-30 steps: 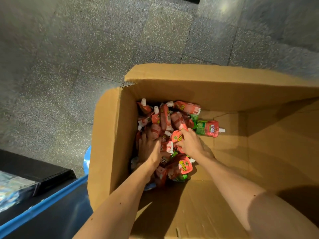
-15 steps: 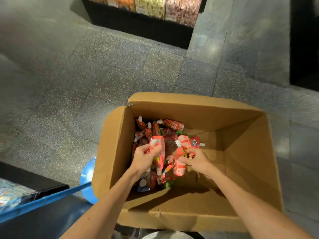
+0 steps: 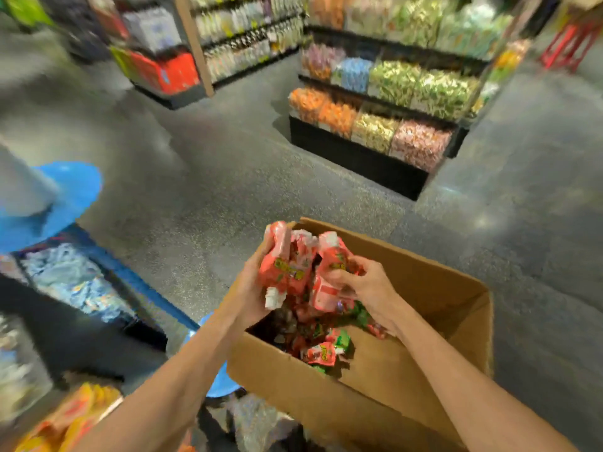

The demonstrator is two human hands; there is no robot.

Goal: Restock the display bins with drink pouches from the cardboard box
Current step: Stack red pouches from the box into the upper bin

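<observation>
Blur smears everything: the bins (image 3: 146,290) at your left and the far shelves (image 3: 352,158) are unreadable, and you can't count what you hold. Your left hand (image 3: 251,288) and right hand (image 3: 368,288) hang over the box (image 3: 424,288), fingers curled round a bunch of pouches (image 3: 293,269) squeezed between them. Loose pouches (image 3: 321,352) lie in the box.

A shop floor: tiered black display shelves (image 3: 375,125) heaped with bright wrapped sweets, stocked aisle racks (image 3: 235,37), speckled grey floor (image 3: 228,177)
</observation>
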